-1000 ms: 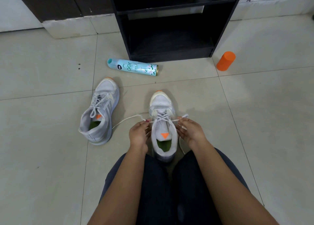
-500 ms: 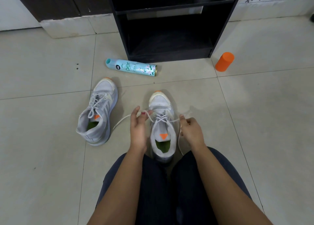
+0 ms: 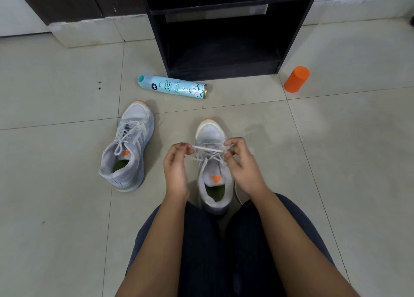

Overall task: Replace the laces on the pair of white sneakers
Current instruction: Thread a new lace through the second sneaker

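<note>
Here, item by item, from nearest to farthest.

My legs: dark trousers (image 3: 206, 252), knees apart, at the bottom of the view.

Near sneaker: a white mesh trainer with an orange toe tip, an orange triangle on the tongue and a green insole (image 3: 209, 135). It stands upright on the floor between my knees, toe pointing away from me. Its eyelets are crossed with a flat white shoelace (image 3: 207, 149).

My left hand (image 3: 177, 164): fingers curled, pinching the lace between thumb and fingertips just left of the shoe's lacing.

My right hand (image 3: 243, 162): fingers curled, pinching the same lace above the right side of the lacing. One stretch of lace runs taut between my two hands across the upper of the shoe. A loose length of lace lies on the floor by the shoe's right side near the heel.

Second sneaker: the matching white trainer with orange toe tip and green insole (image 3: 128, 148). It lies to the left of the first, apart from it, tipped onto its side, laces threaded and slack.

Pale blue aerosol spray can with flower print (image 3: 172, 90): on its side, beyond both shoes, just in front of the shelf.

Orange plastic cylinder (image 3: 296, 79): standing at the far right.

Black wooden open shelf unit (image 3: 224, 27): against the far wall.

Floor: pale glossy square tiles (image 3: 56, 207).
</note>
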